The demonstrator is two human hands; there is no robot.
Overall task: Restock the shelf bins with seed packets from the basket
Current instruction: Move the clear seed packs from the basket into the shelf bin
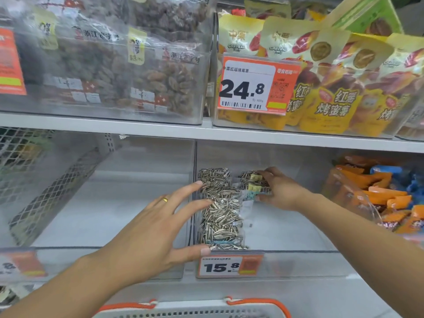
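Clear packets of striped sunflower seeds (220, 216) lie in a row along the left side of a clear shelf bin (298, 251) on the lower shelf. My right hand (278, 189) reaches into the bin and grips a small stack of seed packets (253, 182) at its back. My left hand (160, 226) is spread with straight fingers at the bin's left wall, its fingertips touching the row of packets. The basket (195, 309), white with orange handles, shows at the bottom edge; its contents are hidden.
A second clear bin (91, 246) stands to the left with nothing seen inside. An orange price tag reading 15.8 (229, 266) hangs on the front. Orange and blue snack packs (385, 193) fill the bin on the right. The upper shelf (206, 131) holds bagged snacks.
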